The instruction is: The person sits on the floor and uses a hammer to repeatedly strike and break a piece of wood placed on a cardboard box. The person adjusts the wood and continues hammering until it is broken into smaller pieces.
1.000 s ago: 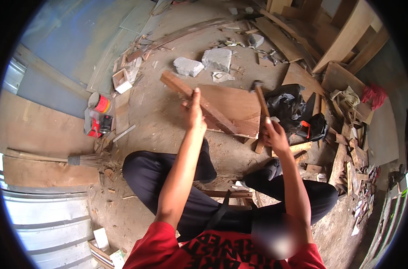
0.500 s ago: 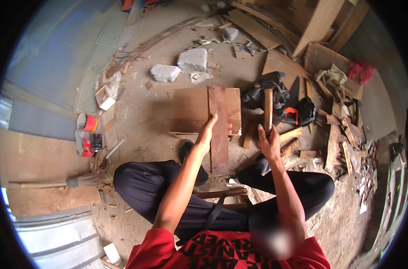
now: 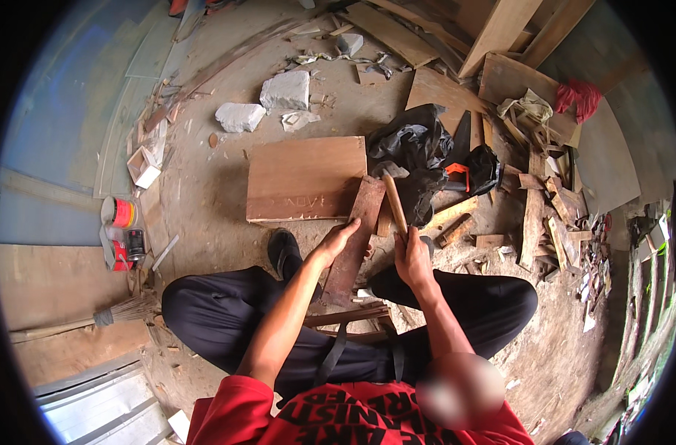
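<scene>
My left hand (image 3: 339, 241) is closed around the edge of a reddish-brown wooden board (image 3: 355, 256), its thumb lying on the top face. The board is tilted, with its far end beside the near right corner of a wooden box (image 3: 304, 178). In my right hand (image 3: 414, 259), fingers wrapped round it, is a wooden-handled tool (image 3: 395, 204). Its handle points away from me and its tip is close to the board's far end. The tool's other end is hidden by my hand.
Black plastic bags (image 3: 419, 137), a handsaw with an orange handle (image 3: 457, 175) and wood scraps (image 3: 531, 215) lie to the right. White blocks (image 3: 286, 90) sit beyond the box. Cans (image 3: 118, 212) and a broom (image 3: 119, 311) are at the left. A wooden piece (image 3: 345, 317) lies before my lap.
The board has come off the box top toward me and tilted, its far end now to the right. My right hand has brought the tool left, close to the board. The view has shifted.
</scene>
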`<move>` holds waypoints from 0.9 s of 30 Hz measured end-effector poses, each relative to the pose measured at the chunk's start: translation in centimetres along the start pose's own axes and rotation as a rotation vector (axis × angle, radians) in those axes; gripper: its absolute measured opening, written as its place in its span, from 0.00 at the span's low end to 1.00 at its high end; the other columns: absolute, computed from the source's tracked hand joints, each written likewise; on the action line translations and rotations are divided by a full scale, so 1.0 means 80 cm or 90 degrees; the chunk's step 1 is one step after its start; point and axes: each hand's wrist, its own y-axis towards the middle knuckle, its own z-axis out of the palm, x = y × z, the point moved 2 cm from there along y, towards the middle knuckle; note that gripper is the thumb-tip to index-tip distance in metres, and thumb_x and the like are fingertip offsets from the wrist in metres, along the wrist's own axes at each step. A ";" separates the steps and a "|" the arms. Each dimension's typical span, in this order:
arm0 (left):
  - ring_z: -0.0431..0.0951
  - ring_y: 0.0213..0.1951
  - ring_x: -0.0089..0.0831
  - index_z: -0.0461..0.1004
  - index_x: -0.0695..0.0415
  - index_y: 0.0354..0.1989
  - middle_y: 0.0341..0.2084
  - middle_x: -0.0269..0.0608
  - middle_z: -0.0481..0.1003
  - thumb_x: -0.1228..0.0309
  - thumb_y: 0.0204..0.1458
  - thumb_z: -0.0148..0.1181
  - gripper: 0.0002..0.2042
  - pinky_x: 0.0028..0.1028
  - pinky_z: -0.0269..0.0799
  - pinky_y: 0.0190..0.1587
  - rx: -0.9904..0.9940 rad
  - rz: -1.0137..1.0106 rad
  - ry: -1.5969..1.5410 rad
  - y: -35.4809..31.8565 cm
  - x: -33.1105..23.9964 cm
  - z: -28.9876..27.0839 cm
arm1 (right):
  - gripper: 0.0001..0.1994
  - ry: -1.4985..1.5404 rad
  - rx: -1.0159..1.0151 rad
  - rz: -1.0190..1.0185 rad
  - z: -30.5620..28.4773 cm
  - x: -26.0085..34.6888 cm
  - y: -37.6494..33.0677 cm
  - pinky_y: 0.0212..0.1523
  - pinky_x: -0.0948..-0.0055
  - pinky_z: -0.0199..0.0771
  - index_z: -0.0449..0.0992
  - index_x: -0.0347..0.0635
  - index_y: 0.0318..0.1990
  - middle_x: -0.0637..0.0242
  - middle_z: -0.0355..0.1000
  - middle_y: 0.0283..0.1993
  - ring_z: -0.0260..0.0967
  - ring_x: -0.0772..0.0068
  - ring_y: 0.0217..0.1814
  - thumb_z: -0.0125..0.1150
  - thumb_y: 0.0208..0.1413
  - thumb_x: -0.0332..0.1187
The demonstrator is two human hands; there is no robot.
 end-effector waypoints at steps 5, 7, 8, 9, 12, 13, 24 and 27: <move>0.83 0.31 0.39 0.73 0.64 0.46 0.32 0.51 0.80 0.42 0.62 0.51 0.30 0.37 0.81 0.35 0.023 -0.056 -0.030 -0.019 -0.021 -0.001 | 0.11 -0.035 0.055 0.018 -0.026 0.050 0.049 0.29 0.43 0.69 0.62 0.34 0.43 0.35 0.72 0.29 0.71 0.28 0.34 0.56 0.64 0.31; 0.82 0.30 0.38 0.73 0.64 0.45 0.31 0.50 0.80 0.43 0.62 0.51 0.29 0.38 0.81 0.34 0.009 -0.053 -0.036 -0.019 -0.023 0.000 | 0.12 0.008 0.030 -0.008 -0.033 0.068 0.062 0.29 0.42 0.69 0.61 0.34 0.42 0.34 0.72 0.28 0.71 0.27 0.33 0.57 0.64 0.32; 0.82 0.29 0.38 0.73 0.63 0.44 0.30 0.50 0.79 0.43 0.62 0.51 0.29 0.38 0.81 0.34 0.012 -0.059 -0.032 -0.019 -0.022 0.001 | 0.12 -0.011 0.038 -0.018 -0.032 0.066 0.059 0.28 0.42 0.69 0.61 0.34 0.42 0.33 0.72 0.27 0.71 0.27 0.32 0.57 0.64 0.33; 0.82 0.28 0.38 0.73 0.63 0.44 0.30 0.49 0.79 0.44 0.63 0.51 0.28 0.38 0.81 0.34 0.015 -0.061 -0.026 -0.017 -0.023 0.001 | 0.12 -0.029 0.044 -0.032 -0.032 0.063 0.057 0.28 0.41 0.69 0.61 0.34 0.41 0.33 0.71 0.27 0.71 0.27 0.31 0.56 0.64 0.33; 0.81 0.27 0.38 0.73 0.63 0.45 0.29 0.48 0.79 0.46 0.64 0.50 0.26 0.38 0.81 0.32 0.015 -0.026 0.012 -0.012 -0.027 0.000 | 0.12 -0.192 0.150 -0.001 -0.027 0.026 0.049 0.31 0.36 0.73 0.63 0.34 0.42 0.35 0.70 0.22 0.71 0.26 0.29 0.51 0.67 0.36; 0.81 0.27 0.38 0.73 0.63 0.45 0.29 0.48 0.78 0.47 0.64 0.50 0.26 0.38 0.81 0.32 0.009 -0.019 0.023 -0.013 -0.027 0.001 | 0.12 -0.174 0.170 0.016 -0.036 0.025 0.057 0.31 0.37 0.73 0.63 0.33 0.42 0.35 0.70 0.22 0.71 0.27 0.29 0.51 0.66 0.36; 0.82 0.28 0.36 0.74 0.62 0.47 0.29 0.49 0.80 0.44 0.62 0.53 0.28 0.37 0.81 0.32 0.000 0.024 0.055 -0.020 -0.025 0.002 | 0.15 -0.099 0.200 0.064 -0.048 0.013 0.070 0.31 0.42 0.73 0.66 0.31 0.39 0.35 0.72 0.24 0.73 0.28 0.31 0.53 0.66 0.39; 0.82 0.29 0.36 0.75 0.61 0.46 0.30 0.47 0.80 0.44 0.63 0.52 0.27 0.36 0.81 0.33 -0.003 0.046 0.045 -0.017 -0.026 0.007 | 0.14 -0.037 0.080 0.054 -0.055 0.031 0.069 0.25 0.44 0.68 0.66 0.31 0.40 0.36 0.72 0.24 0.74 0.31 0.30 0.53 0.67 0.36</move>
